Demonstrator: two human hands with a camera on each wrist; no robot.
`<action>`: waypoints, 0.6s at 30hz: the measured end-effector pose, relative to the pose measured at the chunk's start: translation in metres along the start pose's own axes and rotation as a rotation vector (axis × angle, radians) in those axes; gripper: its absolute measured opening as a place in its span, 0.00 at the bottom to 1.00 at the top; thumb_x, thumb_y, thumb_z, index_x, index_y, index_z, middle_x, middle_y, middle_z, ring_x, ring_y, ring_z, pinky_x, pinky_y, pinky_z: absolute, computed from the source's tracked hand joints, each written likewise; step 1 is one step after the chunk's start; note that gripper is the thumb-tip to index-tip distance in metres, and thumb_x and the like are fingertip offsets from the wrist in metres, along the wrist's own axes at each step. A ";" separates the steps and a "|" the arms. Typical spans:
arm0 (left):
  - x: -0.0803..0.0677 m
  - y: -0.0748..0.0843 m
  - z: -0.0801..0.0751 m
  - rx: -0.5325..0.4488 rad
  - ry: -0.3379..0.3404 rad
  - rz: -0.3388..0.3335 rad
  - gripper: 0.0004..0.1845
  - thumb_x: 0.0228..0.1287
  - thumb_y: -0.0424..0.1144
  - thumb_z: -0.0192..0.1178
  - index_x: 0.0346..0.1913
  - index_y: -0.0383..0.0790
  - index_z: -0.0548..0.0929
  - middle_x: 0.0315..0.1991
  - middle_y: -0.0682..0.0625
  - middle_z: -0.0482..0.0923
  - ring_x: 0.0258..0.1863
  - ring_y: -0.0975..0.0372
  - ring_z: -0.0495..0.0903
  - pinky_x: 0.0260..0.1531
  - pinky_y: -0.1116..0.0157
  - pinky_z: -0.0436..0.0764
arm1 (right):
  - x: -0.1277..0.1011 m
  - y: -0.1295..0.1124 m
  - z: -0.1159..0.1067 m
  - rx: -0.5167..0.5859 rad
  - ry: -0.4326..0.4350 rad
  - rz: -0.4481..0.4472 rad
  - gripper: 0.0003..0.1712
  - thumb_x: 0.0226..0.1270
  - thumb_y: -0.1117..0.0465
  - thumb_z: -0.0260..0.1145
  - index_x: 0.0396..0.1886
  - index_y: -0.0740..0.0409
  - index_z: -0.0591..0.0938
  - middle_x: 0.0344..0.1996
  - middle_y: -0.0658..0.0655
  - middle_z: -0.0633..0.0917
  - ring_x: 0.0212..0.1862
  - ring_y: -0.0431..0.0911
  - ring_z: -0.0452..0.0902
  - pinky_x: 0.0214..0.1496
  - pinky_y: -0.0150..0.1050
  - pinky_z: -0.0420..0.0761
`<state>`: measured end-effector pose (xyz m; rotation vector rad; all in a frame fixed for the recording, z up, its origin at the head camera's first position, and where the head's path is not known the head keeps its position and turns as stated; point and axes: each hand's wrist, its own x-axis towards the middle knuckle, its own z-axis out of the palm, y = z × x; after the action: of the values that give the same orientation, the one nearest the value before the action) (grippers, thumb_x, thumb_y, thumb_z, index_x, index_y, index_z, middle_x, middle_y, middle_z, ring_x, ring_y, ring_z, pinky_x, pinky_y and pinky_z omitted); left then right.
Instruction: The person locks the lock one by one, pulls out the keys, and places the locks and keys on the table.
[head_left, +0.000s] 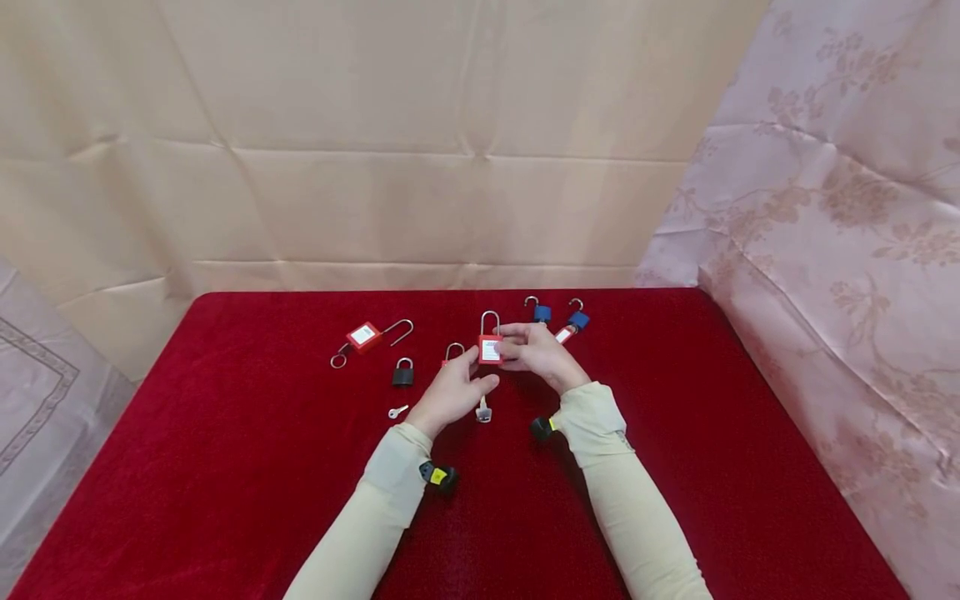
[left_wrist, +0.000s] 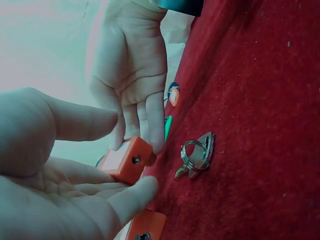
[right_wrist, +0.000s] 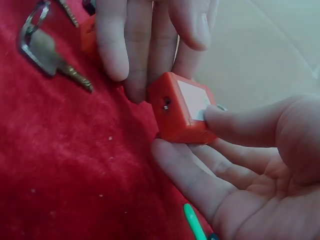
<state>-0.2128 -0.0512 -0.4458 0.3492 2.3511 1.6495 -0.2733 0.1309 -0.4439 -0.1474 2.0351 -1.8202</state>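
Note:
A red padlock (head_left: 490, 350) with a white label and a tall steel shackle stands upright between both hands. My right hand (head_left: 542, 354) pinches it, thumb on the label and fingers behind; in the right wrist view its keyhole end (right_wrist: 167, 106) faces the camera. My left hand (head_left: 452, 393) has its fingers straight at the padlock's other side, its thumb lifted off. A second red padlock (left_wrist: 147, 227) sits under the left fingers, mostly hidden by them in the head view. Keys on a ring (left_wrist: 197, 156) lie on the red cloth just in front.
To the left are a red padlock (head_left: 363, 335) with its long shackle swung out, a black padlock (head_left: 402, 376) and a small key (head_left: 397, 412). Behind the right hand lie two blue padlocks (head_left: 542, 314) with raised shackles. A green stick-like thing (right_wrist: 194, 221) lies below the right fingers.

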 end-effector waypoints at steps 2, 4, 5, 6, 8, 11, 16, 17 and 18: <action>-0.001 0.000 0.000 0.033 -0.006 -0.014 0.33 0.73 0.35 0.59 0.77 0.33 0.61 0.67 0.36 0.73 0.62 0.54 0.76 0.62 0.55 0.76 | 0.001 0.001 0.001 -0.019 -0.006 0.009 0.27 0.74 0.72 0.60 0.69 0.76 0.68 0.58 0.74 0.79 0.49 0.48 0.83 0.55 0.50 0.82; -0.003 0.001 0.001 0.077 -0.008 -0.028 0.34 0.73 0.37 0.60 0.77 0.33 0.62 0.56 0.32 0.78 0.48 0.55 0.81 0.53 0.57 0.80 | 0.001 0.002 0.002 -0.038 -0.009 0.011 0.26 0.74 0.72 0.60 0.69 0.76 0.69 0.58 0.73 0.80 0.49 0.49 0.83 0.55 0.50 0.82; -0.003 0.001 0.001 0.100 -0.008 -0.036 0.34 0.73 0.38 0.60 0.77 0.33 0.61 0.50 0.32 0.79 0.42 0.55 0.79 0.48 0.57 0.81 | 0.001 0.002 0.002 -0.045 -0.008 0.012 0.26 0.74 0.72 0.60 0.68 0.76 0.69 0.57 0.73 0.80 0.50 0.49 0.83 0.54 0.50 0.82; -0.004 0.002 0.001 0.125 -0.006 -0.038 0.35 0.73 0.39 0.60 0.77 0.33 0.61 0.50 0.31 0.79 0.40 0.56 0.78 0.48 0.56 0.80 | 0.001 0.002 0.003 -0.050 -0.006 0.014 0.26 0.74 0.72 0.61 0.68 0.76 0.70 0.57 0.73 0.80 0.50 0.50 0.83 0.54 0.50 0.82; -0.005 0.002 0.001 0.167 -0.006 -0.046 0.36 0.73 0.41 0.60 0.77 0.31 0.59 0.53 0.30 0.78 0.42 0.53 0.78 0.50 0.55 0.79 | 0.001 0.002 0.003 -0.062 -0.003 0.015 0.25 0.74 0.72 0.61 0.68 0.75 0.71 0.57 0.72 0.81 0.51 0.51 0.83 0.54 0.50 0.83; -0.005 0.002 0.002 0.196 -0.001 -0.034 0.38 0.73 0.41 0.60 0.77 0.26 0.56 0.70 0.32 0.67 0.63 0.51 0.74 0.66 0.53 0.71 | 0.001 0.004 0.003 -0.075 -0.007 0.022 0.25 0.73 0.71 0.62 0.67 0.75 0.71 0.57 0.72 0.81 0.52 0.51 0.83 0.53 0.49 0.83; -0.004 0.001 0.002 0.198 0.006 0.004 0.37 0.72 0.38 0.61 0.76 0.26 0.59 0.72 0.34 0.66 0.67 0.49 0.71 0.68 0.52 0.68 | 0.003 0.008 0.004 -0.080 -0.011 0.022 0.24 0.73 0.71 0.62 0.65 0.76 0.72 0.55 0.72 0.82 0.50 0.49 0.83 0.53 0.49 0.83; -0.004 0.001 0.002 0.198 0.008 0.015 0.36 0.72 0.38 0.61 0.76 0.27 0.60 0.71 0.34 0.67 0.67 0.49 0.71 0.68 0.52 0.68 | 0.004 0.009 0.004 -0.081 -0.012 0.022 0.24 0.73 0.71 0.62 0.65 0.76 0.73 0.55 0.71 0.83 0.50 0.49 0.83 0.53 0.48 0.83; -0.004 0.001 0.002 0.199 0.010 0.025 0.36 0.71 0.37 0.61 0.75 0.27 0.60 0.70 0.35 0.68 0.67 0.49 0.71 0.69 0.52 0.67 | 0.004 0.009 0.004 -0.084 -0.011 0.021 0.23 0.73 0.72 0.62 0.65 0.76 0.73 0.54 0.71 0.83 0.49 0.49 0.83 0.53 0.48 0.83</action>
<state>-0.2078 -0.0501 -0.4449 0.4099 2.5347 1.4326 -0.2735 0.1268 -0.4539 -0.1589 2.0989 -1.7180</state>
